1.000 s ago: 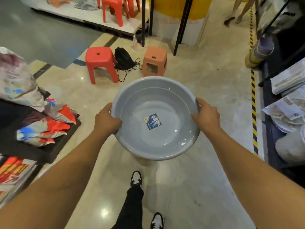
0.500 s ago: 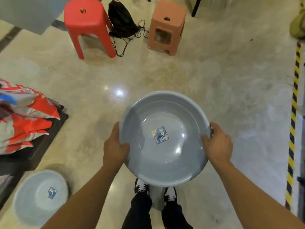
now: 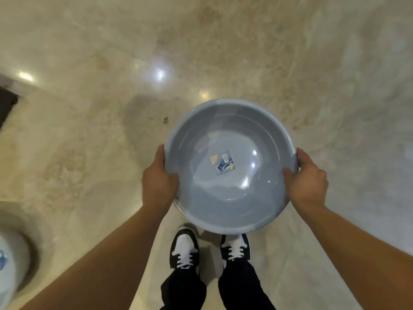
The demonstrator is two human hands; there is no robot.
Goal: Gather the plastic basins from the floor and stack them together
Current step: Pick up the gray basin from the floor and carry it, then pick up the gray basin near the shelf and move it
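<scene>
Grey plastic basin (image 3: 230,193) sits between left hand (image 3: 159,184) and right hand (image 3: 306,182), each grip clamped on its rim.

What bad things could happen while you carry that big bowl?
The gray basin hides part of the shiny floor just ahead of the shoes, so a trip or slip seems possible. The left hand and right hand grip only the rim, so it might tip. Another basin sits on the floor at the left edge, easy to kick.
</scene>
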